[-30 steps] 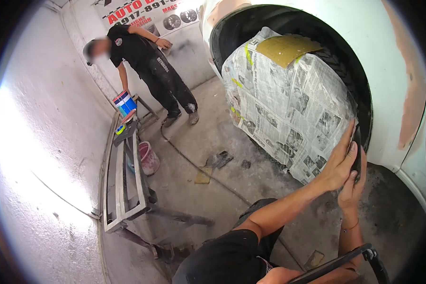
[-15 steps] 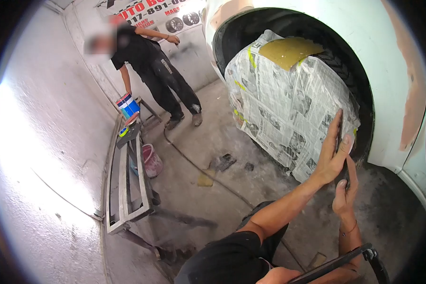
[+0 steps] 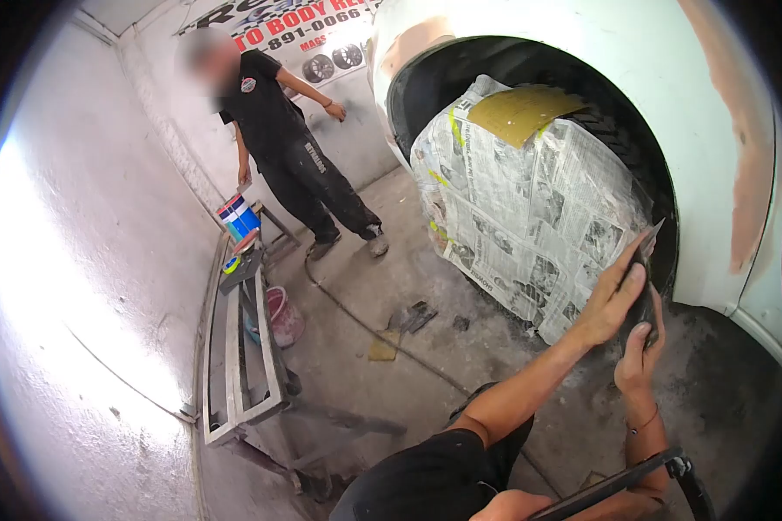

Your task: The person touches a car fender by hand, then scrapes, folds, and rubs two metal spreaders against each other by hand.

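A dark, flat sanding block (image 3: pixel 643 304) with the pale pointed corner of a sheet sticking out at its top is held between my hands. My left hand (image 3: pixel 615 304) has its fingers closed along the upper part of it. Below, my right hand (image 3: pixel 639 354) is closed round the lower end, thumb pressed to its side. Both hands are beside the lower right edge of the newspaper-covered wheel (image 3: pixel 530 208); I cannot tell whether the block touches it. A yellow-brown sheet of sandpaper (image 3: pixel 526 113) rests on top of the wheel cover.
The white car body (image 3: pixel 712 174) with pinkish filler patches curves round the wheel. A metal stand (image 3: pixel 248 425) runs along the left wall, with a blue can (image 3: pixel 238 215) near its far end. A pink bucket (image 3: pixel 284 317), a hose (image 3: pixel 374 330) and another person (image 3: pixel 278 130) are nearby.
My hands have turned on the block, showing more of its dark side and a sheet corner. The other person has straightened and lifted a hand above the can, holding a small flat thing. The view has shifted.
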### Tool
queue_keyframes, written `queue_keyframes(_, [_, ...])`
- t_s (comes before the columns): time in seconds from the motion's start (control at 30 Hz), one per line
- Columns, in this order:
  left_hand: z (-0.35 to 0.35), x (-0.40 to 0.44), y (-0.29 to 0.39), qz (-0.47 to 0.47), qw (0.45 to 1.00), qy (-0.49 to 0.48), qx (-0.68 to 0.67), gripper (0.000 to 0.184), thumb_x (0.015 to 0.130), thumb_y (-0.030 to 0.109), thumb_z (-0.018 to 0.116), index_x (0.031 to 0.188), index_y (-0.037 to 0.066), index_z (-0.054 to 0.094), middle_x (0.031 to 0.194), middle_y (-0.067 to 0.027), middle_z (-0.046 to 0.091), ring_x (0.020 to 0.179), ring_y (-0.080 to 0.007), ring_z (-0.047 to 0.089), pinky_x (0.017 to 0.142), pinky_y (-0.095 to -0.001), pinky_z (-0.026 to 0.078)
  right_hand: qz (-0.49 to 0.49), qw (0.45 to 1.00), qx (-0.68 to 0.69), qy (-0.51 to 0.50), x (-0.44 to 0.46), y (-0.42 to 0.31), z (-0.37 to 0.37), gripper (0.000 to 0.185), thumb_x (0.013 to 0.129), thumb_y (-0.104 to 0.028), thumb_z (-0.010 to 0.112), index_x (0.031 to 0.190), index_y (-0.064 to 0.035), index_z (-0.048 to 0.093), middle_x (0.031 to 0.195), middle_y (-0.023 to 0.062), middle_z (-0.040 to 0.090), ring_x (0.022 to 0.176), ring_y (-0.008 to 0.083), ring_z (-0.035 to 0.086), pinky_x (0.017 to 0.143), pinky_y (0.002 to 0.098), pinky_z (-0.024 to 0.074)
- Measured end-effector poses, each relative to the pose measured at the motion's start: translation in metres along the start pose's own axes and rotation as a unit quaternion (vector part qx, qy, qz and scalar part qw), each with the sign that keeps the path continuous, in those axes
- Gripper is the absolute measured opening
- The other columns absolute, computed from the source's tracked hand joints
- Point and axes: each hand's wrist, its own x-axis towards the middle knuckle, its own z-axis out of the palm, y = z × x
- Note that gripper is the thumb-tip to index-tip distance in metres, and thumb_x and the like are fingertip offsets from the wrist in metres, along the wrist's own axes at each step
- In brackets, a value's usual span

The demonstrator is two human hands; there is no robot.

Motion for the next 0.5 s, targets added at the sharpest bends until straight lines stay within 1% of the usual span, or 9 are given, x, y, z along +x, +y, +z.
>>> queue_keyframes(0.07, [0.013,0.0,-0.001,0.002,1.0,0.018,0.004,0.058,0.099,0.03,0.041,0.144,-0.004,0.026,0.148,-0.0183,0.032,0.138,-0.0263,0.027,0.113,-0.0338,0.017,0.006,1.0,0.0,0.025,0.0,0.005,0.001,0.06,0.099,-0.042,0.036,0.133,0.0073,0.042,0.132,0.0191,0.048,0.122,0.0285,0.045,0.103,0.0393,0.0331])
queue_keyframes(0.17, [0.013,0.0,-0.007,-0.01,0.999,0.023,-0.038,0.055,0.099,0.022,0.042,0.144,-0.004,0.026,0.145,-0.0175,0.035,0.137,-0.0262,0.029,0.112,-0.0338,0.017,0.021,0.996,0.01,0.087,0.001,0.019,0.002,0.056,0.1,-0.037,0.035,0.133,0.0079,0.041,0.13,0.0191,0.048,0.12,0.028,0.047,0.102,0.0377,0.035])
queue_keyframes(0.27, [0.021,-0.003,0.0,0.008,1.0,0.002,-0.011,0.054,0.099,0.021,0.04,0.145,-0.003,0.025,0.146,-0.017,0.034,0.138,-0.0264,0.027,0.113,-0.034,0.016,0.03,0.991,0.017,0.133,-0.002,0.034,-0.01,0.053,0.101,-0.034,0.034,0.133,0.0083,0.04,0.129,0.0192,0.048,0.119,0.0277,0.047,0.101,0.0366,0.0363])
queue_keyframes(0.33, [0.025,-0.004,0.0,0.01,1.0,-0.003,-0.004,0.054,0.099,0.022,0.041,0.144,-0.003,0.026,0.144,-0.0194,0.036,0.137,-0.0274,0.029,0.112,-0.0348,0.019,0.17,0.97,0.102,0.144,-0.007,0.053,-0.029,0.05,0.102,-0.031,0.036,0.131,0.0085,0.041,0.126,0.0183,0.051,0.113,0.0266,0.05,0.098,0.0364,0.0385])
queue_keyframes(0.37, [0.028,-0.002,0.007,0.012,1.0,-0.002,0.0,0.055,0.098,0.022,0.041,0.144,-0.004,0.026,0.143,-0.0219,0.038,0.135,-0.0285,0.032,0.111,-0.0356,0.022,0.169,0.969,0.102,0.145,-0.005,0.049,-0.029,0.05,0.102,-0.031,0.036,0.131,0.0085,0.041,0.126,0.0183,0.051,0.113,0.0266,0.05,0.098,0.0364,0.0385])
queue_keyframes(0.4, [0.03,-0.002,0.014,0.012,1.0,-0.003,0.0,0.055,0.098,0.022,0.041,0.144,-0.004,0.026,0.143,-0.0219,0.038,0.135,-0.0285,0.032,0.111,-0.0356,0.022,0.133,0.976,0.084,0.15,-0.001,0.041,-0.027,0.049,0.102,-0.031,0.037,0.13,0.0082,0.043,0.124,0.0184,0.052,0.11,0.0264,0.052,0.096,0.0361,0.0395])
queue_keyframes(0.43, [0.031,-0.004,0.022,-0.047,0.996,-0.009,0.069,0.054,0.098,0.022,0.041,0.143,-0.005,0.028,0.139,-0.0259,0.04,0.133,-0.032,0.037,0.109,-0.0366,0.026,0.097,0.981,0.067,0.155,0.002,0.037,-0.026,0.048,0.102,-0.031,0.038,0.128,0.0078,0.045,0.122,0.0185,0.054,0.107,0.0261,0.053,0.093,0.0358,0.0406])
queue_keyframes(0.47, [0.035,-0.003,0.031,-0.107,0.984,-0.015,0.138,0.054,0.098,0.023,0.041,0.142,-0.006,0.029,0.136,-0.03,0.042,0.13,-0.0355,0.041,0.108,-0.0377,0.03,0.097,0.981,0.066,0.156,-0.003,0.053,-0.037,0.048,0.102,-0.031,0.038,0.128,0.0078,0.045,0.122,0.0185,0.054,0.107,0.0261,0.053,0.093,0.0358,0.0406])
queue_keyframes(0.5, [0.046,-0.007,0.027,-0.108,0.984,-0.015,0.139,0.054,0.098,0.023,0.041,0.142,-0.006,0.029,0.136,-0.03,0.042,0.13,-0.0355,0.041,0.108,-0.0377,0.03,-0.003,0.966,-0.218,0.141,-0.012,0.084,-0.057,0.047,0.102,-0.031,0.039,0.128,0.0074,0.045,0.122,0.0189,0.054,0.106,0.0265,0.054,0.093,0.0359,0.0406])
